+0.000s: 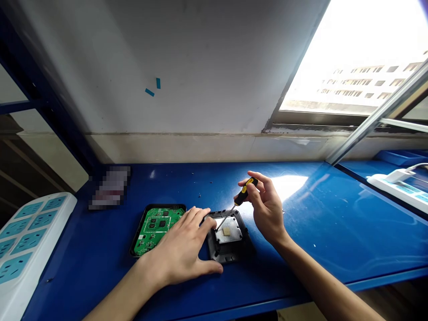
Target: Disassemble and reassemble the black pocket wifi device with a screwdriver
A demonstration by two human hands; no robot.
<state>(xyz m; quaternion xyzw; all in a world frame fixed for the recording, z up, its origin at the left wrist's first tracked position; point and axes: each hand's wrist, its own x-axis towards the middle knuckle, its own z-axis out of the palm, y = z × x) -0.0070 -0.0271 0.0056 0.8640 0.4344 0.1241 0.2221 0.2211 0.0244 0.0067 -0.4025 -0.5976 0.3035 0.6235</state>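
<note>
My right hand [267,209] is closed around the black and yellow handle of a screwdriver [246,191]. The screwdriver's thin shaft slants down to the left, its tip at the upper left part of a silver metal plate [234,236] with a small beige pad on it. This plate lies inside a black plastic cover [230,256]. My left hand [182,249] grips the cover's left side, index finger by the screwdriver tip and thumb along the near edge. Left of it, partly behind my left hand, a green circuit board [155,229] sits in a black plastic shell [135,245].
A white power strip [67,209] with blue sockets lies at the left edge of the blue table [321,240], another power strip [401,189] at the right. A blurred flat item [110,187] is at the back left. Tiny dark pieces, perhaps screws [199,195], lie behind the cover.
</note>
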